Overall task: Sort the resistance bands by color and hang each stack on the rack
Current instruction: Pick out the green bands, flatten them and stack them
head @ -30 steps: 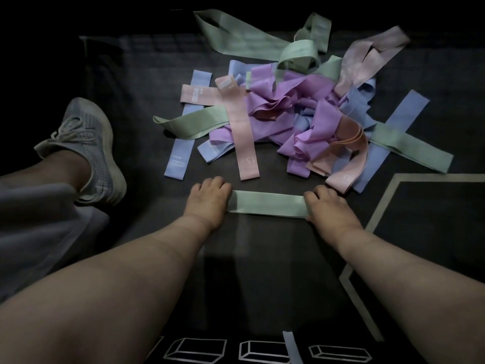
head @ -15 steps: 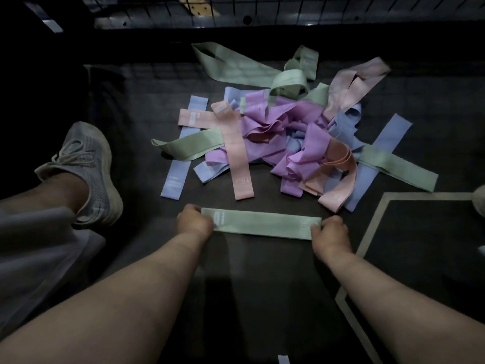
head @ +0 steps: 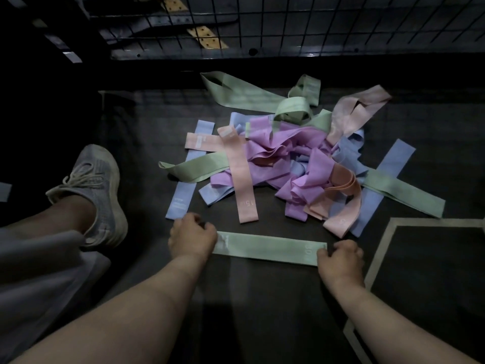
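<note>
Ends of green band (head: 267,248) under left hand (head: 193,239) and right hand (head: 339,258), fingertips curled out of sight, blue bands (head: 349,153) half buried in pile (head: 286,164), finer label print too small to read, mesh (head: 288,22) cut by top edge

Left hand (head: 193,239) and right hand (head: 340,258) pinch a flat green band's (head: 267,248) ends before the pile (head: 288,164).

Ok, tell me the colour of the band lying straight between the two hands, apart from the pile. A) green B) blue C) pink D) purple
A: the green band, with the left hand and the right hand curled at its two ends, lies on the dark floor in front of the mixed pile.
</note>
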Action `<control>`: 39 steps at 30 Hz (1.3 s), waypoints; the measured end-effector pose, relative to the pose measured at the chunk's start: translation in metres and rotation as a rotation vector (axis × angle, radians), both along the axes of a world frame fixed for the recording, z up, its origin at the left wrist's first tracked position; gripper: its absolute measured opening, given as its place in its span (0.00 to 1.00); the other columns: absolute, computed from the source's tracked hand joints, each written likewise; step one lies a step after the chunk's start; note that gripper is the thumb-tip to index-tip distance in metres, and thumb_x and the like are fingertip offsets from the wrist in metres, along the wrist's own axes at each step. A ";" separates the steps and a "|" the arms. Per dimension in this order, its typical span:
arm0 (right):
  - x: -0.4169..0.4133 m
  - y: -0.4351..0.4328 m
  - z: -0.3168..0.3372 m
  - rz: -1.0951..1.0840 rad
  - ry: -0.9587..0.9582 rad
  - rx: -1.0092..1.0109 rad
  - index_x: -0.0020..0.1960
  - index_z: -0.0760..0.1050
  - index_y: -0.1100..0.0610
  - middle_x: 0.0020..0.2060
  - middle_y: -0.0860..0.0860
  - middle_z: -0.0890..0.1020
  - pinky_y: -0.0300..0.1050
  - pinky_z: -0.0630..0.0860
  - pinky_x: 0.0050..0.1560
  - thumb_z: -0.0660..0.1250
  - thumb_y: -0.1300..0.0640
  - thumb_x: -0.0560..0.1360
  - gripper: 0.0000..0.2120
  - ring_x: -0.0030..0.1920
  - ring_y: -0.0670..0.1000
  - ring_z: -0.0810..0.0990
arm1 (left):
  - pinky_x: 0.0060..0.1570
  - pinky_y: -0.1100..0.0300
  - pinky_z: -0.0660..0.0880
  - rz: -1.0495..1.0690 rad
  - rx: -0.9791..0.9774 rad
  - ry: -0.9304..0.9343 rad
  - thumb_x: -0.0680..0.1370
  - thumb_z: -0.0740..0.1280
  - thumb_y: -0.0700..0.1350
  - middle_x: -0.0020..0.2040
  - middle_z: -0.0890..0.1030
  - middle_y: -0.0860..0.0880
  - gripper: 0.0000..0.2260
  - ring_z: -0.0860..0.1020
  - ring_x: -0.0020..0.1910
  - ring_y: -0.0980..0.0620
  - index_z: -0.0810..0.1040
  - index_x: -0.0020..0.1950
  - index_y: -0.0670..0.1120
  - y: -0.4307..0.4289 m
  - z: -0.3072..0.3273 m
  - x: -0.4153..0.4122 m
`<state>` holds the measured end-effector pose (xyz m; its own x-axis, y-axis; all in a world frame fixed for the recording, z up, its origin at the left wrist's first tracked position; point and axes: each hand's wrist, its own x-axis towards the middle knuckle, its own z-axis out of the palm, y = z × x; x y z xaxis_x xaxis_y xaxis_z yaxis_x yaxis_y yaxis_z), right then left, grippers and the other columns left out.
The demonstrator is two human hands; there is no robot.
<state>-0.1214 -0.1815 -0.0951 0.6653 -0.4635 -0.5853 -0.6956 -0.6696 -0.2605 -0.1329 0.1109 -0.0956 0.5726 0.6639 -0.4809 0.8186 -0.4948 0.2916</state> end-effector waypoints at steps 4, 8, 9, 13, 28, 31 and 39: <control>-0.001 -0.001 0.009 0.085 -0.190 0.017 0.62 0.73 0.59 0.62 0.59 0.71 0.53 0.72 0.62 0.70 0.59 0.75 0.16 0.61 0.60 0.74 | 0.70 0.52 0.60 -0.161 0.165 -0.150 0.76 0.67 0.46 0.72 0.68 0.45 0.19 0.65 0.71 0.42 0.75 0.67 0.49 0.011 0.010 0.056; 0.000 0.000 0.010 0.197 -0.238 0.073 0.61 0.73 0.54 0.60 0.54 0.71 0.51 0.75 0.56 0.70 0.61 0.75 0.15 0.57 0.54 0.74 | 0.77 0.47 0.52 -0.290 0.163 -0.053 0.77 0.69 0.47 0.81 0.56 0.52 0.31 0.53 0.80 0.46 0.62 0.78 0.55 0.038 0.018 0.116; 0.000 0.001 0.010 0.221 -0.251 0.089 0.60 0.73 0.54 0.60 0.53 0.71 0.51 0.75 0.56 0.70 0.61 0.75 0.16 0.57 0.54 0.75 | 0.77 0.47 0.52 -0.360 0.181 0.006 0.77 0.69 0.48 0.81 0.58 0.51 0.33 0.53 0.80 0.46 0.59 0.79 0.55 0.045 0.020 0.125; 0.005 0.006 0.007 0.252 -0.301 0.139 0.61 0.74 0.57 0.57 0.52 0.71 0.53 0.76 0.58 0.70 0.64 0.74 0.16 0.54 0.55 0.76 | 0.68 0.50 0.61 -0.460 0.270 0.246 0.76 0.67 0.53 0.68 0.75 0.44 0.26 0.69 0.70 0.42 0.67 0.74 0.55 0.063 0.021 0.137; 0.051 0.052 0.089 0.267 -0.487 0.428 0.58 0.74 0.55 0.52 0.55 0.78 0.51 0.77 0.57 0.71 0.60 0.72 0.15 0.53 0.56 0.79 | 0.19 0.66 0.66 -0.186 -0.512 -0.332 0.78 0.62 0.43 0.26 0.71 0.48 0.07 0.69 0.16 0.53 0.75 0.42 0.44 -0.016 0.205 0.140; 0.060 0.070 0.132 0.305 -0.449 0.675 0.67 0.70 0.53 0.52 0.47 0.78 0.46 0.77 0.61 0.74 0.60 0.74 0.24 0.55 0.51 0.78 | 0.26 0.68 0.55 -0.145 -0.859 -0.266 0.78 0.60 0.47 0.30 0.69 0.47 0.09 0.63 0.18 0.53 0.68 0.39 0.47 -0.029 0.263 0.135; 0.048 0.069 0.217 0.466 -0.578 0.490 0.65 0.72 0.46 0.61 0.53 0.80 0.50 0.73 0.59 0.66 0.46 0.76 0.18 0.62 0.57 0.78 | 0.29 0.58 0.51 -0.623 -0.784 -0.065 0.82 0.60 0.54 0.25 0.71 0.51 0.18 0.64 0.21 0.55 0.73 0.37 0.45 -0.039 0.358 0.077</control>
